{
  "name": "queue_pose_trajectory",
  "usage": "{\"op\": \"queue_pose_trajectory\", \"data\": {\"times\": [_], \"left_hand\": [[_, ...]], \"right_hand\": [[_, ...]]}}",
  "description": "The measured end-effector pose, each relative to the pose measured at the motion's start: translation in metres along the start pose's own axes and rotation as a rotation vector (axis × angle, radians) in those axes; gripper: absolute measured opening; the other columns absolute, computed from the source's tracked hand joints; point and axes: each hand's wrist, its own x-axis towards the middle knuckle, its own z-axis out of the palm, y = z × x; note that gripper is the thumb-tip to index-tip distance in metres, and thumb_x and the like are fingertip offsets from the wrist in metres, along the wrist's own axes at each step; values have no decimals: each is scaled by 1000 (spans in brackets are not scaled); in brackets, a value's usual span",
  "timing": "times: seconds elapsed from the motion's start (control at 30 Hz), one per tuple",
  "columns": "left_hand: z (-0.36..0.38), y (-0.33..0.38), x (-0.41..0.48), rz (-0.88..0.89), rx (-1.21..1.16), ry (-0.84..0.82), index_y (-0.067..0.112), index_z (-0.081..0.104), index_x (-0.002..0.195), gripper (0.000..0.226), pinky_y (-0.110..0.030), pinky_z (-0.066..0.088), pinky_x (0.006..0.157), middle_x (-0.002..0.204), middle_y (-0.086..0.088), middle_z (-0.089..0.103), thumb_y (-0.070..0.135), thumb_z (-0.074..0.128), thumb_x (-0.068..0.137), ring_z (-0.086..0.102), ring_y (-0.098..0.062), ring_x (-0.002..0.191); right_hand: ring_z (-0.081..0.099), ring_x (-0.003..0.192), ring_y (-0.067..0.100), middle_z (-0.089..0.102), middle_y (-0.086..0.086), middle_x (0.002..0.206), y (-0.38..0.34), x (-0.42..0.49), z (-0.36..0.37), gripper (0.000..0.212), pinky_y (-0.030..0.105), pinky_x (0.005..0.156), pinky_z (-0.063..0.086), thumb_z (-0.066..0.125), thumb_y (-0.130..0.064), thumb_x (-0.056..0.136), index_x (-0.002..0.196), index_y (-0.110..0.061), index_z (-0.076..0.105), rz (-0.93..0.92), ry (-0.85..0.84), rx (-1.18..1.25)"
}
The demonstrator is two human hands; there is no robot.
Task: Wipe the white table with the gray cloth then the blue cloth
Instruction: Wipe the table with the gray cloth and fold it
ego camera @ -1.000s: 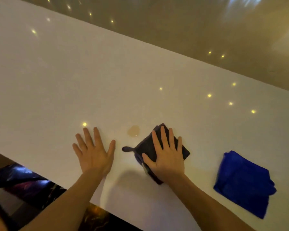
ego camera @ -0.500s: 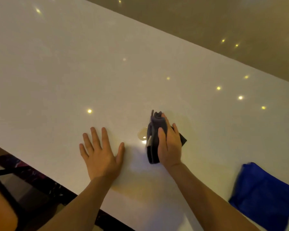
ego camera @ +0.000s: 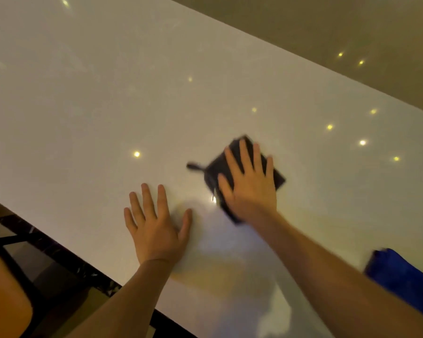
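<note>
Your right hand (ego camera: 250,189) presses flat on the gray cloth (ego camera: 277,178), fingers spread; left hand (ego camera: 155,230) splayed flat on the tabletop (ego camera: 95,106); blue cloth (ego camera: 405,276) at right.

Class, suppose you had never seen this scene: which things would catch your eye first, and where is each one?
The right hand stands out first, pressed flat with fingers spread on the dark gray cloth near the middle of the white table. Beside it the left hand lies flat on the bare tabletop nearer the front edge. A vivid blue cloth lies untouched at the lower right, partly cut off by the frame.
</note>
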Motion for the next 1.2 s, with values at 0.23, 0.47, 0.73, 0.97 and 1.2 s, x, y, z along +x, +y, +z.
{"op": "queue_pose_trajectory", "data": {"times": [0.23, 0.47, 0.73, 0.97, 1.2], "left_hand": [[-5, 3, 1, 0, -7, -19, 23, 9, 159, 88, -58, 3, 123, 169, -12, 1, 76, 16, 89, -7, -37, 154], [5, 0, 2, -2, 9, 26, 22, 14, 158, 86, -57, 5, 123, 169, -12, 6, 75, 18, 90, -3, -37, 154], [-3, 3, 1, -3, 9, -31, 24, 2, 159, 89, -56, -1, 124, 169, -9, -8, 77, 11, 89, -15, -33, 154], [-4, 5, 2, -14, 17, -42, 24, 4, 159, 89, -56, 0, 124, 169, -10, -6, 78, 12, 88, -13, -35, 154], [5, 1, 3, -23, -16, 11, 27, 5, 158, 88, -53, -4, 124, 170, -5, -4, 79, 15, 88, -11, -31, 155]], "right_hand": [[22, 152, 43, 18, 11, 170, -11, -116, 6, 66, 65, 120, 16, 36, -56, 99, 157, -25, 31, -138, -133, 72], [3, 156, 42, 6, 14, 172, 36, 129, -15, 72, 68, 122, 3, 22, -59, 100, 163, -27, 11, 250, -130, 100], [18, 152, 44, 15, 16, 168, -33, -146, 11, 67, 65, 120, 14, 29, -56, 99, 158, -24, 29, 160, -87, 79], [24, 152, 44, 29, 17, 166, -46, -64, 3, 63, 68, 119, 17, 37, -55, 99, 155, -26, 40, 228, -69, 138], [1, 157, 42, 5, 15, 172, -29, 151, -3, 69, 67, 122, -1, 22, -57, 101, 163, -28, 14, 232, -153, 138]]}}
